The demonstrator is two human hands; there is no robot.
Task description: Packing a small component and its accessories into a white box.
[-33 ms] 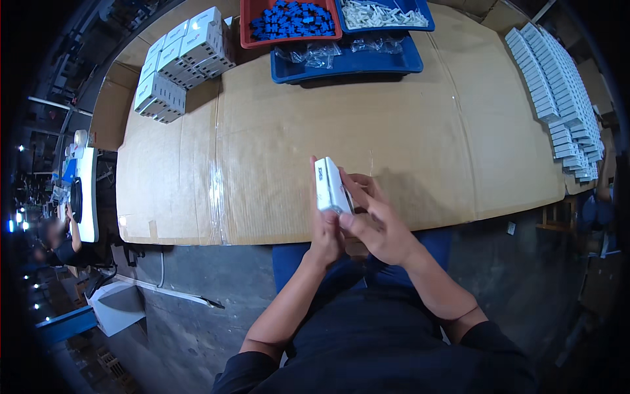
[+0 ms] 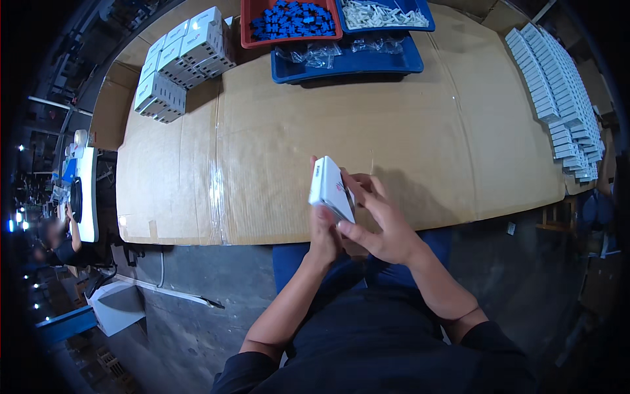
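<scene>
Cardboard-covered bench (image 2: 275,164) fills the view, dim workshop floor around it. At 6 o'clock, just over the near edge, both hands hold a small white carton (image 2: 330,189): left hand (image 2: 325,236) grips it from below, fingers curled on its lower end; right hand (image 2: 384,223) clasps the side, fingertips pressed at the bottom flap. Carton's long axis runs roughly 11-to-5, top end tilted away. Judged mid-run: stacked white boxes (image 2: 180,62) at 10 o'clock, rows of flat white cartons (image 2: 558,92) at 2 o'clock, bin of blue parts (image 2: 289,20) at 12 remain.
</scene>
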